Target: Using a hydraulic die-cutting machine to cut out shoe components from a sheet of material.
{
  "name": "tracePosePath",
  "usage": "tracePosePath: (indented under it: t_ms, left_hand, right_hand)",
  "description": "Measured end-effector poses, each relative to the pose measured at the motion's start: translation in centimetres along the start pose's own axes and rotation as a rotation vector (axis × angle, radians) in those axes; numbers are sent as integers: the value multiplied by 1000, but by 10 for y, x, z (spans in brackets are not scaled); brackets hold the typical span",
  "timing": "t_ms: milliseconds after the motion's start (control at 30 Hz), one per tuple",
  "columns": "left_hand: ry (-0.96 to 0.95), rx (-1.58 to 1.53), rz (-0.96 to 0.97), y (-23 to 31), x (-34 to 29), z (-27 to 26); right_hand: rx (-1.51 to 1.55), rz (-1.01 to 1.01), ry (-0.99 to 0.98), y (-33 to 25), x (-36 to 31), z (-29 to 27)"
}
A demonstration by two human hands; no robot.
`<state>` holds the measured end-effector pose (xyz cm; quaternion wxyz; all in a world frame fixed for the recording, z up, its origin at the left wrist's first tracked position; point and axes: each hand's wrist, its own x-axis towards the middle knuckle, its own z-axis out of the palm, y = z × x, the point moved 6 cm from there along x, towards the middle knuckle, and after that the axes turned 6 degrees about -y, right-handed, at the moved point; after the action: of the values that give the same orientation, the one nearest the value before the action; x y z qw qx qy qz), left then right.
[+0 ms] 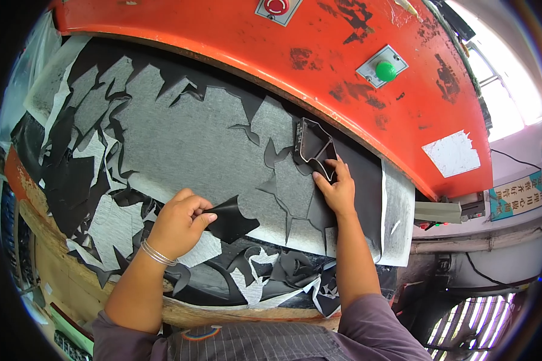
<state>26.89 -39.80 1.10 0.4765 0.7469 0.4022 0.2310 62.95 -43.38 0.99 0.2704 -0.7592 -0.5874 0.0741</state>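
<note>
My left hand [182, 224] pinches one corner of a black cut piece of sheet material [233, 220], which hangs out to the right over the near part of the work surface. On the right, my right hand [337, 186] grips the near end of a metal cutting die [317, 144], an open outline frame with a crossbar. The die rests on the black sheet [360, 180] close to the red machine. Left of the die, a grey backing layer [177, 135] shows where shapes have been cut out, with ragged black strips between.
A red machine beam [241, 36] spans the far side, carrying a green button [386, 71] and a red button [276, 6]. Black and white scraps [265, 274] lie along the near edge and pile up at the left. A wooden edge [199, 314] runs before me.
</note>
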Motion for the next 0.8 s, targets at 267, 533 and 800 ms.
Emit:
tracePosePath:
  t_ms: [267, 533, 800]
  left_hand:
    - [29, 146, -44, -4, -13, -23]
    - [122, 257, -209, -5, -46, -126]
    - [842, 209, 501, 70, 115, -285]
  right_hand:
    - [-13, -40, -19, -7, -1, -2]
    - [89, 126, 32, -42, -39, -38]
    - [596, -61, 531, -154, 56, -136]
